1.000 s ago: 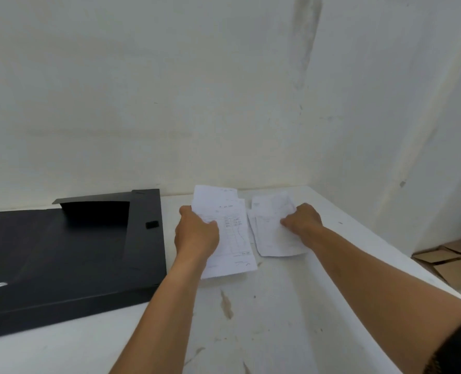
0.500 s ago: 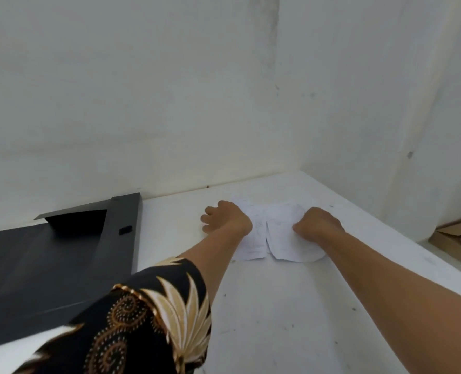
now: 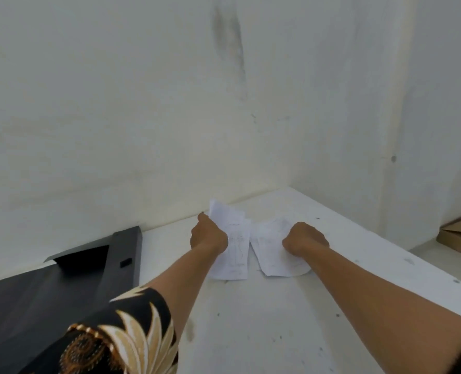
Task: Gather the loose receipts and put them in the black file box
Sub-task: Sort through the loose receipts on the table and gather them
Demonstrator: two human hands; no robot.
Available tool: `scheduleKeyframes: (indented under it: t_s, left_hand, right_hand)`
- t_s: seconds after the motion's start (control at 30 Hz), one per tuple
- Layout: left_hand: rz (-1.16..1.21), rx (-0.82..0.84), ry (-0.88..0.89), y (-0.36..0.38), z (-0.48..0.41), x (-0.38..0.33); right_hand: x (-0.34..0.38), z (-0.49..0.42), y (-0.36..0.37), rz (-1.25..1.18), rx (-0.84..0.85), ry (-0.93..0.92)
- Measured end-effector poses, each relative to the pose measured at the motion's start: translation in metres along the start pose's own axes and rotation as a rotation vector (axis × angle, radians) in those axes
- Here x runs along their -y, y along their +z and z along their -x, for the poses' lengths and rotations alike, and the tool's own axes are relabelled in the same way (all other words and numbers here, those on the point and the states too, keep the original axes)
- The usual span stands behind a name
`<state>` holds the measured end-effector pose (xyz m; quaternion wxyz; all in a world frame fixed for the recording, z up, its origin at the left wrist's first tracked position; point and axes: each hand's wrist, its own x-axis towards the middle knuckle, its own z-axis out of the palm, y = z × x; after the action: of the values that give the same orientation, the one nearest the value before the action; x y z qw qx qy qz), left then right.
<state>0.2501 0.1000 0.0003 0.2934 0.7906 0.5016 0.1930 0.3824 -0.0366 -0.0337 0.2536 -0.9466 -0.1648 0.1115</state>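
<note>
While both arms reach across the white table (image 3: 251, 333), the left hand (image 3: 209, 236) grips the left receipts (image 3: 236, 247), their far ends lifted off the surface near the wall (image 3: 116, 103). Right hand (image 3: 305, 238) is curled, knuckles up, pressing on the right receipts (image 3: 270, 249), which lie flat; whether it grasps them I cannot tell. Black box (image 3: 35, 298) lies open at left, well apart from the papers. Patterned sleeve (image 3: 121, 336) at bottom.

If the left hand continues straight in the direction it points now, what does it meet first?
Probably the back wall. The left hand, holding receipts, points away across the white table toward it; nothing else shows between, though depth is unclear.
</note>
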Motion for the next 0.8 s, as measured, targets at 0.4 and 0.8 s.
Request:
scheduleKeyframes:
  t_s: [0.4,0.8]
  left_hand:
    - [0.241,-0.280,0.217,-0.097,0.051,0.041]
    - [0.867,0.032,0.428,-0.145,0.128,0.060]
  right_hand:
    - [0.026,0.097,-0.049,-0.958,-0.067,-0.404]
    - [0.096,0.190,-0.017,-0.988,-0.057,-0.597]
